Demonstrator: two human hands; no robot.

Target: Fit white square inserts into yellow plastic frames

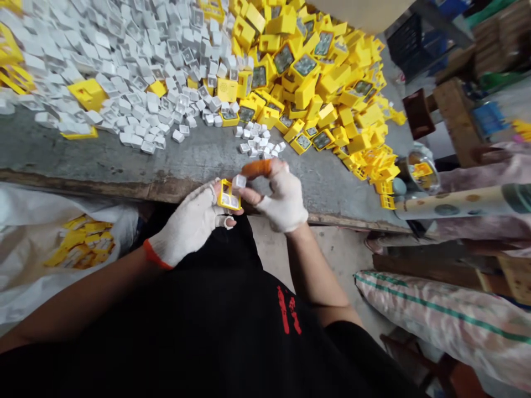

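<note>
My left hand (pixel 193 221), in a white glove with bare fingertips, grips a small yellow frame (pixel 229 197) near the table's front edge. White pieces fill part of the frame, and a dark opening shows at its upper left. Between the fingers of my right hand (pixel 277 196), also gloved, is a white cap (pixel 239 182), held against the top right of the frame. An orange cover wraps one finger of the right hand. A small group of white caps (pixel 259 138) lies on the table just beyond my hands.
White caps (pixel 136 66) are heaped at the back left of the grey table (pixel 199 155), and yellow housings (pixel 307 83) at the back right. A white sack (pixel 25 243) with yellow pieces stands lower left. A clear container (pixel 421 168) and a patterned roll (pixel 460 204) are at the right.
</note>
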